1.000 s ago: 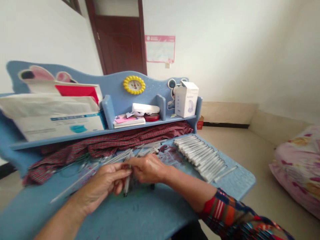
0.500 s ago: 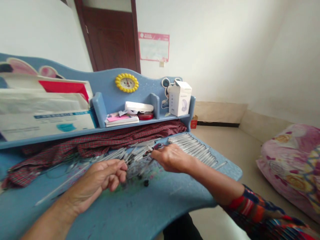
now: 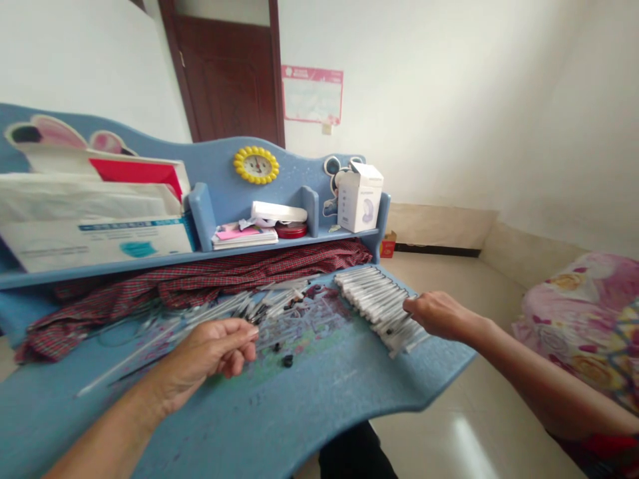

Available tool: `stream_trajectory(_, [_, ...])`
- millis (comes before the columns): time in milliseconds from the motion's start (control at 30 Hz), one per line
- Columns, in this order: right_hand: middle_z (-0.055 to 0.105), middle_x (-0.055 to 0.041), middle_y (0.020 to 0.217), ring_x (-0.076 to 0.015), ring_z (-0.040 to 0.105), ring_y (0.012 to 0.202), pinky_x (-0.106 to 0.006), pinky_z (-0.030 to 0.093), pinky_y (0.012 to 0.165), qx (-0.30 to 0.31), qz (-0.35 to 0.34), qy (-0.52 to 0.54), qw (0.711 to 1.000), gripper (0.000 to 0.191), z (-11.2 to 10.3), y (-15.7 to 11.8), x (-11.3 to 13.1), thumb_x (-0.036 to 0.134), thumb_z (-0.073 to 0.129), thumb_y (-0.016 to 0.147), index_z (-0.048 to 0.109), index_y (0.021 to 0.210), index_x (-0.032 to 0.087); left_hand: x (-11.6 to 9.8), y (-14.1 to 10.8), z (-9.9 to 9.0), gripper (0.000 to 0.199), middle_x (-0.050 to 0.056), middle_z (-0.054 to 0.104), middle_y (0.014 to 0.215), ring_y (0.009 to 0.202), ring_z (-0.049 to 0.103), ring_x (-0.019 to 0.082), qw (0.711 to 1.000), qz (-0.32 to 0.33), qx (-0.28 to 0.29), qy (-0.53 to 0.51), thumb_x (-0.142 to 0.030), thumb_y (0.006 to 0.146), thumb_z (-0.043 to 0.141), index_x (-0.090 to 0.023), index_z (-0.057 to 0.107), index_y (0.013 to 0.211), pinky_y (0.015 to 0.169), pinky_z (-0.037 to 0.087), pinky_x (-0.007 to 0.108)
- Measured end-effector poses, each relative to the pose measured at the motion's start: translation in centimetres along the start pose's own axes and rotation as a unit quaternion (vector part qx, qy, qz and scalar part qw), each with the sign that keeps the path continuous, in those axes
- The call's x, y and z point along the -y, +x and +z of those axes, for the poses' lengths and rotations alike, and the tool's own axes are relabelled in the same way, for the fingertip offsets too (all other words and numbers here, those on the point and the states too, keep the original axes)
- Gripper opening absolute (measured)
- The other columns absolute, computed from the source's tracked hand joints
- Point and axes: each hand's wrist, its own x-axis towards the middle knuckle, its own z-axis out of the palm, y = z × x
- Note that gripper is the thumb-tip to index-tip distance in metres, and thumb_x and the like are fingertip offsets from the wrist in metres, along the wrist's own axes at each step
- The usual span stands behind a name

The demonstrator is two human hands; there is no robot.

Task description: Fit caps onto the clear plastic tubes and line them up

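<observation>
My right hand is at the right end of a row of clear pens with dark caps. Its fingers are closed around the dark end of a pen, whose pale barrel slants down over the row. My left hand hovers left of the middle, thumb and forefinger pinched and the other fingers curled; what they hold, if anything, cannot be made out. Just beyond it lies a heap of loose clear pen tubes and dark small parts. Black caps rest on the tabletop.
The blue desk has a curved front edge. A red checked cloth lies along its back. On the shelf above stand a mask box, papers, a red tin and a white box. Flowered bedding is at far right.
My right hand has moved from the loose parts in the middle rightward to the row's end, with a pen. My left hand stays nearly in place, still pinched.
</observation>
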Motion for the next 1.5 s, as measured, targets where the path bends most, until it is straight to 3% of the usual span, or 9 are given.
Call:
stream_trajectory(367, [0.065,-0.0137,0.079,-0.0244,0.062,0.074,-0.031,0.040,0.063,0.010,0.015,0.066,0.998,0.025,0.0,0.4,1.1,0.017,0.039,0.082,0.060,0.096,0.017,0.2,-0.1,0.1,0.026,0.001,0.062,0.062,0.042,0.050,0.007,1.000,0.003,-0.006,0.000,-0.039,0.069,0.062,-0.014,0.055,0.072,0.042,0.033,0.017])
stream_trajectory(533, [0.066,-0.0123,0.081,-0.0236,0.061,0.077,-0.031,0.040,0.066,-0.042,-0.094,0.098,0.990,0.022,-3.2,2.2,5.7,0.024,0.044,0.081,0.061,0.094,0.019,0.3,-0.4,0.3,0.028,0.002,0.063,0.062,0.042,0.051,0.008,1.000,0.005,-0.007,0.010,-0.040,0.069,0.060,-0.013,0.054,0.072,0.042,0.034,0.018])
stream_trajectory(667, [0.066,-0.0118,0.085,-0.0239,0.062,0.080,-0.032,0.042,0.069,-0.094,-0.169,0.108,0.975,0.023,-6.0,5.7,10.7,0.028,0.044,0.081,0.060,0.095,0.019,0.5,-0.4,0.1,0.029,0.002,0.063,0.059,0.042,0.052,0.009,0.999,0.013,-0.029,0.029,-0.042,0.068,0.059,-0.013,0.054,0.070,0.041,0.034,0.019])
stream_trajectory(767, [0.066,-0.0126,0.094,-0.0252,0.061,0.090,-0.033,0.043,0.073,-0.096,-0.135,0.140,0.976,0.023,-6.8,9.3,13.5,0.024,0.047,0.077,0.063,0.093,0.018,0.7,-0.3,-0.2,0.030,0.001,0.062,0.057,0.041,0.052,0.009,0.998,0.011,-0.051,0.037,-0.043,0.067,0.058,-0.013,0.053,0.068,0.041,0.034,0.019])
stream_trajectory(900, [0.065,-0.0155,0.098,-0.0262,0.060,0.092,-0.033,0.044,0.073,-0.083,-0.043,0.174,0.980,0.026,-5.6,13.7,15.3,0.021,0.049,0.075,0.063,0.096,0.015,1.2,-0.2,-0.6,0.028,0.001,0.062,0.057,0.040,0.052,0.009,0.996,0.014,-0.084,0.037,-0.042,0.067,0.057,-0.014,0.053,0.067,0.040,0.034,0.019])
stream_trajectory(1033, [0.064,-0.0167,0.099,-0.0251,0.060,0.094,-0.031,0.044,0.074,-0.078,0.012,0.189,0.979,0.027,-3.5,16.2,15.9,0.027,0.049,0.078,0.062,0.098,0.014,1.8,0.0,-0.8,0.026,0.001,0.063,0.058,0.040,0.052,0.009,0.995,0.016,-0.098,0.033,-0.040,0.067,0.057,-0.014,0.053,0.069,0.039,0.034,0.019])
stream_trajectory(1333, [0.064,-0.0135,0.100,-0.0226,0.059,0.096,-0.029,0.042,0.075,-0.090,0.034,0.219,0.971,0.032,-1.6,17.4,16.5,0.037,0.045,0.081,0.060,0.100,0.017,1.7,-0.2,-0.6,0.021,0.001,0.061,0.055,0.039,0.050,0.008,0.992,0.009,-0.118,0.051,-0.035,0.069,0.054,-0.014,0.051,0.066,0.039,0.032,0.019])
stream_trajectory(1500, [0.064,-0.0143,0.098,-0.0224,0.059,0.095,-0.029,0.042,0.074,-0.093,0.034,0.224,0.970,0.032,-1.5,17.2,16.7,0.036,0.043,0.081,0.061,0.098,0.016,3.0,0.8,-2.1,0.013,-0.001,0.058,0.053,0.038,0.050,0.009,0.966,0.031,-0.214,0.145,-0.027,0.071,0.050,-0.016,0.051,0.064,0.040,0.032,0.019])
